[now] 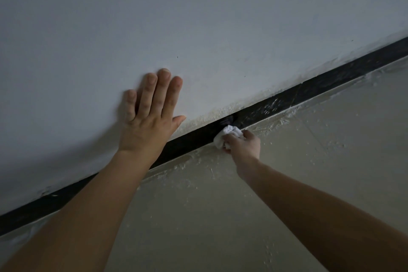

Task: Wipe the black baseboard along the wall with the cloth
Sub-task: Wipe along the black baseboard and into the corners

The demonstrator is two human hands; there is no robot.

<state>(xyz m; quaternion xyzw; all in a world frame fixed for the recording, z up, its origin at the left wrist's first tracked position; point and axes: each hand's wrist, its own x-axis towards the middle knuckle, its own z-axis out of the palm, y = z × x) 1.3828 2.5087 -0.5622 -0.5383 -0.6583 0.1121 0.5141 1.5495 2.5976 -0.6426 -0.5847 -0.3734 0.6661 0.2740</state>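
Left hand (pixel 148 115) lies flat on the pale wall (pixel 198 17), fingers straight and released. Right hand (pixel 244 142) grasps a bunched white cloth (pixel 228 134), pressing it against the black baseboard (pixel 320 83), which runs diagonally between wall and speckled beige floor (pixel 287 183).

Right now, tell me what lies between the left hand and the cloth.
In the head view, only a stretch of yellowed wall and the black baseboard lie between the left hand and the cloth; nothing else.
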